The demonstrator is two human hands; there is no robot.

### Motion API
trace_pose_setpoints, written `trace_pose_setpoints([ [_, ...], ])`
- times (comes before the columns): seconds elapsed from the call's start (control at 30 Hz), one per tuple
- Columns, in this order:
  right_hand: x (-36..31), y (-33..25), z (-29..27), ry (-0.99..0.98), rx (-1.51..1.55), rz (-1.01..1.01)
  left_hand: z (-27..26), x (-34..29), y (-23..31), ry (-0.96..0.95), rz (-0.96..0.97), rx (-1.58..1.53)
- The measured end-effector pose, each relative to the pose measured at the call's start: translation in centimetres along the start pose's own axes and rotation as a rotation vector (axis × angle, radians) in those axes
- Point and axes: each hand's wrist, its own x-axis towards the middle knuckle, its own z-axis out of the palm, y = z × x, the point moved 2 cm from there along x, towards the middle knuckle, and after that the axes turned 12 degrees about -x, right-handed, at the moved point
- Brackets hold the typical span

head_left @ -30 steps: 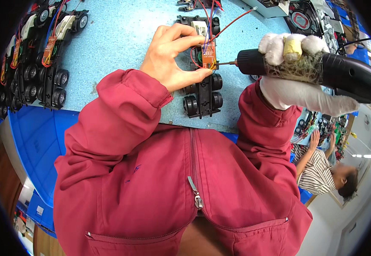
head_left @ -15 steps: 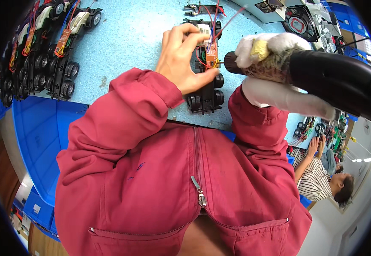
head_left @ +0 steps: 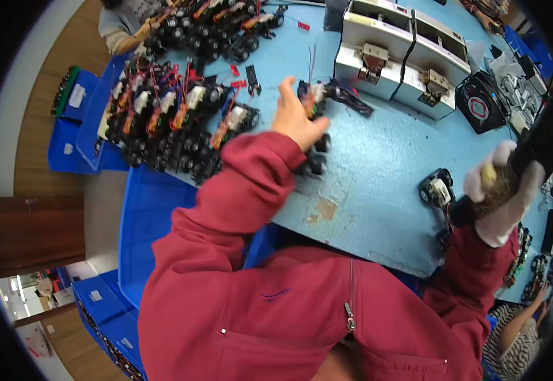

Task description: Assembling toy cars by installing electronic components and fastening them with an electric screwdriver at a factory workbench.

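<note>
My left hand lies over the left side of a black toy car chassis. Its fingers stretch away from me and its thumb is spread across the chassis; the hand looks open, and the picture is slightly blurred there. This chassis has a circuit board, wires and black wheels. In my right hand, wrapped in worn white padding with a yellow patch, is a black electric screwdriver. Its nose sits close to another chassis at the right, partly hidden by the hand.
Many wired chassis crowd the table's left. Beyond my left hand lies a black part. White metal boxes and a black fan stand at the back. Blue bins hang at the left edge. Co-workers sit far left and right.
My view has swung, showing more of the table. The chassis under my left hand has moved left and away from me. My right hand has drawn the screwdriver off it to the right.
</note>
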Motion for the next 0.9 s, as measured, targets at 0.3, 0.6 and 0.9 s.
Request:
trace_pose_setpoints([
  [0.3, -6.7, 3.2, -15.7, 0.287, -0.761, 0.712, -10.4, 23.0, 0.4, 0.093, 0.27, 0.572],
  [0.6, -10.2, 4.1, -20.0, 0.06, -0.979, 0.938, -15.2, 33.6, -14.9, 0.062, 0.35, 0.698],
  [0.9, -10.1, 7.0, -13.7, -0.282, -0.764, 0.843, 1.0, 7.9, 4.4, -0.113, 1.052, 0.225],
])
